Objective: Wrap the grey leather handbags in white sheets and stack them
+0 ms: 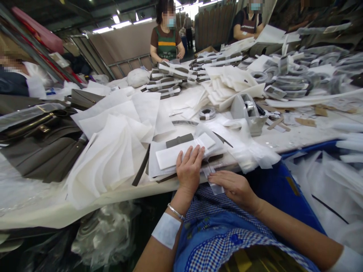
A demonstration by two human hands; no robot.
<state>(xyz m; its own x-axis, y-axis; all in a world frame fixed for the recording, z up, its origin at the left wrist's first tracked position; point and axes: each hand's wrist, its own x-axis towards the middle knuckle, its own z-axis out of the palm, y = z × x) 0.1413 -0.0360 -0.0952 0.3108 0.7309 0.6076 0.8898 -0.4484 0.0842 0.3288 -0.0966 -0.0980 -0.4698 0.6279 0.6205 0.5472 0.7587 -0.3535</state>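
Observation:
My left hand [189,170] lies flat with its fingers stretched over a white foam strip [170,155] near the table's front edge. Behind the strip, a dark grey-brown piece [179,140] sticks out, and white sheets lie beneath. My right hand [234,186] is beside it at the edge, fingers pressed together on a strip of clear plastic [216,188] that hangs over the edge. Whether the plastic joins the foam strip I cannot tell. A narrow dark strap [141,166] lies to the left.
White sheets [110,151] fan out at the left beside a dark handbag [42,141]. A grey tape dispenser [249,115] stands behind my right hand. Wrapped bundles [167,81] and coiled straps [292,81] are piled behind. A blue bin [297,200] is at the right. Co-workers stand across the table.

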